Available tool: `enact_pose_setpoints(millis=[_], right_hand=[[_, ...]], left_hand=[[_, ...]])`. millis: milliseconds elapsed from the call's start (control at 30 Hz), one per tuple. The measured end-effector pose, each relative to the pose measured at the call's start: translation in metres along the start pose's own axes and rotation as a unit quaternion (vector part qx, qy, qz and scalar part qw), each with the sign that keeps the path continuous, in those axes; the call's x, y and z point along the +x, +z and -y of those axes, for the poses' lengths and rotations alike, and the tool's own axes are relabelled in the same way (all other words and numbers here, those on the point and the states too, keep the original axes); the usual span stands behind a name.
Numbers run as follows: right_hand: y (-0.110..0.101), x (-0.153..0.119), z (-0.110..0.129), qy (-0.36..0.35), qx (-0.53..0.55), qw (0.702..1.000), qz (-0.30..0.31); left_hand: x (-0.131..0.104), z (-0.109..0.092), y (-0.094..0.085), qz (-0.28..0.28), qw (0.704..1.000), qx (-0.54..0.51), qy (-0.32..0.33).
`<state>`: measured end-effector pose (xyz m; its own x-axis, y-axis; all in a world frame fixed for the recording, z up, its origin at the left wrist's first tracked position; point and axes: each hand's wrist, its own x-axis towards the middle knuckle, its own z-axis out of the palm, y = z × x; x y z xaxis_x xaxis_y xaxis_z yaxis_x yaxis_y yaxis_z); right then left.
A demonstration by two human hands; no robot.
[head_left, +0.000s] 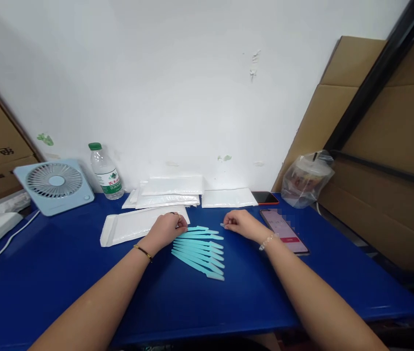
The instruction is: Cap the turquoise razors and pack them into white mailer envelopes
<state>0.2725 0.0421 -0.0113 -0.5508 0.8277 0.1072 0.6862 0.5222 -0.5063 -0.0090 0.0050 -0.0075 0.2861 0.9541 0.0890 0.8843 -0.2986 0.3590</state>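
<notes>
Several turquoise eyebrow razors (197, 251) lie fanned out on the blue tabletop, handles to the left and blade ends to the right. My left hand (169, 229) is closed at the top of the fan, its fingertips on the handle end of the uppermost eyebrow razor (197, 228). To the right of the fan, my right hand (242, 224) pinches a small translucent piece (222, 225) that looks like a blade cap. Its far end is hidden by the fingers. A white padded envelope (137, 225) lies behind and beside my left hand.
More white padded envelopes (170, 192) are stacked by the wall. A light blue fan (56, 183) and a water bottle (106, 173) stand at the left. A lit phone (278, 225), a dark phone (265, 198) and a bagged drink cup (305, 178) sit at the right.
</notes>
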Motion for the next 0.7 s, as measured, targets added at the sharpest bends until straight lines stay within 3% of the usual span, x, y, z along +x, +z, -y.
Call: enact_pose_setpoints(millis=[167,500,700], right_hand=[[0.02,0.009,0.016,-0.043,0.048,0.998,-0.025],[0.012,0.006,0.009,-0.001,0.177,0.983,0.046],[0.014,0.006,0.013,0.001,0.186,0.981,0.055]], left_hand=[[0.002,-0.009,0.01,-0.016,0.999,-0.014,0.034],[0.001,-0.011,0.012,-0.023,0.999,-0.02,0.022],[0.001,-0.012,0.013,-0.028,0.999,-0.022,0.024]])
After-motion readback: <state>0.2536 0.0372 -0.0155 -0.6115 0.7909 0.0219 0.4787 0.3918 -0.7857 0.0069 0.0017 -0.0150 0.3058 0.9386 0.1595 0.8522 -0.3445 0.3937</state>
